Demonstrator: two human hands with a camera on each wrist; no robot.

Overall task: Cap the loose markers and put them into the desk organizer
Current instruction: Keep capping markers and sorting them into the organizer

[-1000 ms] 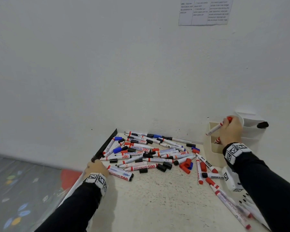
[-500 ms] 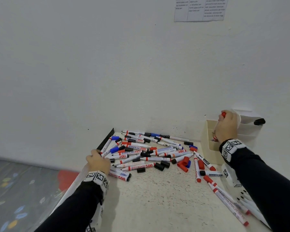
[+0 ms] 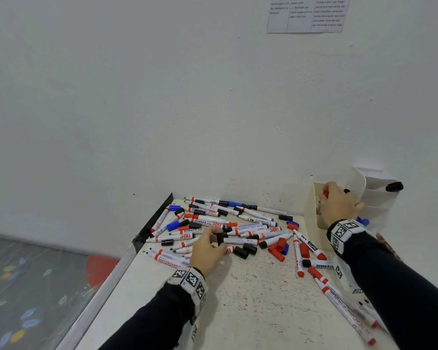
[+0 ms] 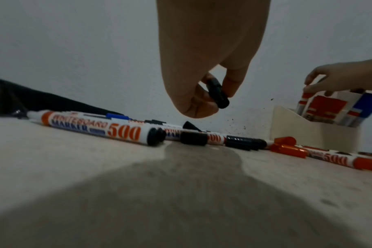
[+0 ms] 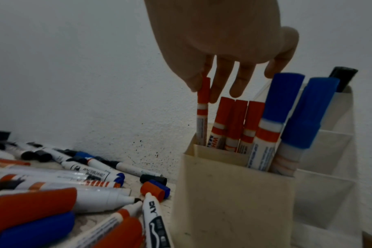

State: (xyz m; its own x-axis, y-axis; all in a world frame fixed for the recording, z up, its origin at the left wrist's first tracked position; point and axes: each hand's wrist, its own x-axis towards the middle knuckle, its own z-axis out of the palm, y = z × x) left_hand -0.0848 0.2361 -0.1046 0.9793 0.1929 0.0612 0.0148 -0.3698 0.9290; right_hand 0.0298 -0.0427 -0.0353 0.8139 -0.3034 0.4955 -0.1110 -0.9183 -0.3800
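Right hand [image 5: 212, 36]: pinching red-capped marker [image 5: 202, 107], upright in cream desk organizer [image 5: 234, 193] beside capped red and blue markers. Left hand [image 4: 202, 67]: pinching loose black cap [image 4: 218, 94] above scattered marker pile [image 3: 220, 223] on table [image 3: 238, 311].

Printed paper sheet [image 3: 307, 13] on white wall [image 3: 162, 97]; speckled table [image 3: 250, 306]; patterned floor [image 3: 23, 299] left.
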